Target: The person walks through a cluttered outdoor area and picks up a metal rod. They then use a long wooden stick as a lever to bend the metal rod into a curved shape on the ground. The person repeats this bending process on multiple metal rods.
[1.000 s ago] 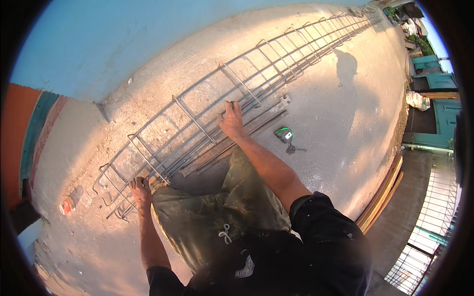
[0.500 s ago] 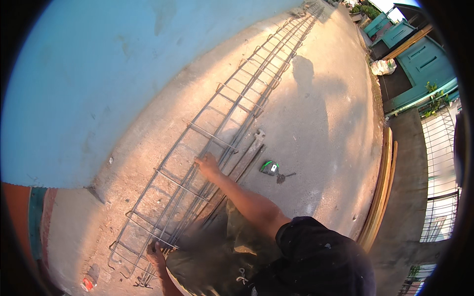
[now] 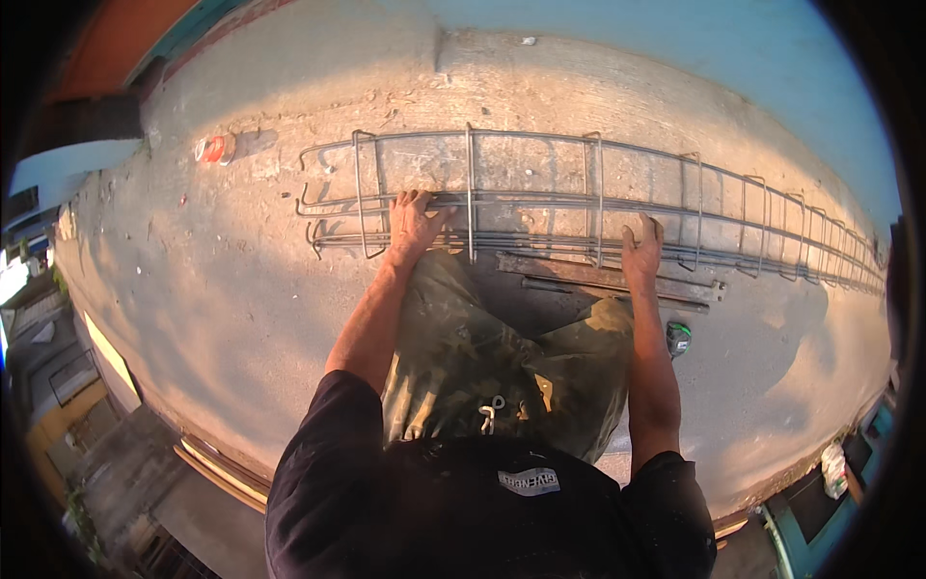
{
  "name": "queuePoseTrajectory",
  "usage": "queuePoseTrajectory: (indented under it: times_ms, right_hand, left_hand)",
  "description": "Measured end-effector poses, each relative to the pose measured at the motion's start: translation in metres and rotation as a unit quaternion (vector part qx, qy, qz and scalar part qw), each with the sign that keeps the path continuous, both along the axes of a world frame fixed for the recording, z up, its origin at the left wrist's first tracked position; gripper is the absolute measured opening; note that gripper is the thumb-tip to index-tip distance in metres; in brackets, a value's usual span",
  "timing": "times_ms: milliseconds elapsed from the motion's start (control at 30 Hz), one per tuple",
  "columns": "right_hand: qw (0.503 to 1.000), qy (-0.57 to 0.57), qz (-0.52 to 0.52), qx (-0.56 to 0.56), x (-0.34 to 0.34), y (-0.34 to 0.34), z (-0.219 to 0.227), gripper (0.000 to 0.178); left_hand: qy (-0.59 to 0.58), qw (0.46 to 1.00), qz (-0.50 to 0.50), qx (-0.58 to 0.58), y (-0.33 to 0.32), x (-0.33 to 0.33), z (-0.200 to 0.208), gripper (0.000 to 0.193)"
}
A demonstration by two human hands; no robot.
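Note:
A long cage of steel rebar [image 3: 529,133], long rods with rectangular stirrups spaced along it, lies across the ground in front of me. Near its left end my left hand [image 3: 415,227] is closed over the middle rods, between two stirrups. My right hand [image 3: 641,256] sits further right, its fingers curled over the same rods just past another stirrup. Both palms face down, so the exact hold of the fingertips is partly hidden. Just on my side of the cage lies a flat rusty metal bar [image 3: 579,270] with a notched end, beside a thin dark rod [image 3: 675,303].
A black and green pouch-like item [image 3: 679,338] lies right of my right forearm. An orange-red container [image 3: 215,150] is on the ground beyond the cage's left end. A blue wall [image 3: 675,39] runs along the far side. Wooden boards [image 3: 222,473] lie behind me to the left.
My view has swung round, so the cage now runs left to right instead of away from me. Both hands remain at the cage, now more fully in view.

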State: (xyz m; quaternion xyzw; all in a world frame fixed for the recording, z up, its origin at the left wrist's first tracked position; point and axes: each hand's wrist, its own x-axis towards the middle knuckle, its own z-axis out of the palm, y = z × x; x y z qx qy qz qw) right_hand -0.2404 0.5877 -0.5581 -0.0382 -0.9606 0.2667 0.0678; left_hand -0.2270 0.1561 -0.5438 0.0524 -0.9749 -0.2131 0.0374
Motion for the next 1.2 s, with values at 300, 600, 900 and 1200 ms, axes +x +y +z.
queuePoseTrajectory:
  times_ms: [300,600,900,1200]
  right_hand:
    - [0.95,-0.151,0.236,0.136,-0.055,0.005,0.025,0.031]
    - [0.933,-0.241,0.246,0.105,-0.074,-0.003,0.048,0.034]
    - [0.934,-0.254,0.231,0.1,-0.066,-0.003,0.049,0.035]
    - [0.947,-0.18,0.254,0.083,-0.044,0.008,0.034,0.033]
  left_hand:
    - [0.001,0.999,0.003,0.04,-0.004,0.015,0.009,0.047]
    - [-0.053,0.998,-0.022,0.018,-0.007,-0.001,0.015,0.05]
    - [-0.167,0.984,-0.007,0.057,-0.007,-0.006,0.033,0.053]
    - [-0.209,0.977,-0.015,0.046,-0.006,0.01,0.041,0.052]
